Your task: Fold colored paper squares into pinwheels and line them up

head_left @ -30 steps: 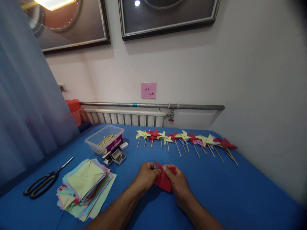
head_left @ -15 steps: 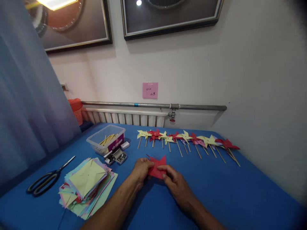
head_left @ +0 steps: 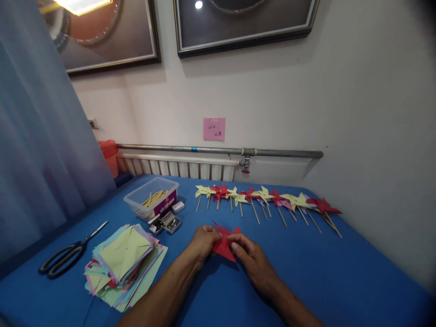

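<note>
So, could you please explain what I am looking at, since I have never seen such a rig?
There is no machine, just a person working bare-handed; a camera worn on the head looks forward and down. The left hand grips a red paper with pointed tips, and the right hand seems to touch it near the middle. On the blue surface, scissors and a paper stack lie at left. Farther back are a clear box holding sticks, small boxes, and a row of pinwheels.
</note>
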Demonstrator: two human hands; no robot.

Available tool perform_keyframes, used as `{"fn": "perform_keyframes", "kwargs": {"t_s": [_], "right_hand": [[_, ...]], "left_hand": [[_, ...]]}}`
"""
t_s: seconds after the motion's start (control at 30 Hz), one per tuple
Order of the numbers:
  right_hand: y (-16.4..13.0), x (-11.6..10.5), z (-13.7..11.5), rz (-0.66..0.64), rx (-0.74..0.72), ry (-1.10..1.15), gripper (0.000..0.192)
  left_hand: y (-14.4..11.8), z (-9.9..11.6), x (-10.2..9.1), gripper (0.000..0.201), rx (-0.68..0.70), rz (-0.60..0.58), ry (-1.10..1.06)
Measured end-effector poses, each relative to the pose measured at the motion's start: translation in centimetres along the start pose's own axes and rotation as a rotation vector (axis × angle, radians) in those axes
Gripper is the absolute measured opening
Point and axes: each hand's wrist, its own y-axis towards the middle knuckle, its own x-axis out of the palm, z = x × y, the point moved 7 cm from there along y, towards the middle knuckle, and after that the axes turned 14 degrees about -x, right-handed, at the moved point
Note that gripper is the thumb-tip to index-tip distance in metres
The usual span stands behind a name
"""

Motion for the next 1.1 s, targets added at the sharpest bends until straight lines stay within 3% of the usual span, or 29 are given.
{"fn": "perform_keyframes", "kwargs": {"t_s": [0.23, 0.5, 0.93, 1.1], "right_hand": [[0.0, -0.4, 0.9, 0.061, -0.045, -0.135, 0.035], [0.0, -1.0, 1.7, 0.214, -0.002, -0.046, 0.033], [0.1, -0.6, 0.4, 0.057, 0.005, -0.130, 0.033], [0.0, -0.3, 0.3, 0.033, 0.006, 0.006, 0.033]], "left_hand": [[0.1, -0.8, 1.2, 0.022, 0.038, -0.006, -0.059], [-0.3, -1.1, 2.1, 0.021, 0.066, -0.034, -0.090], [0.7, -0.7, -0.2, 0.022, 0.071, 0.117, -0.138], [1.0, -0.9, -0.3, 0.020, 0.067, 0.153, -0.088]]}}
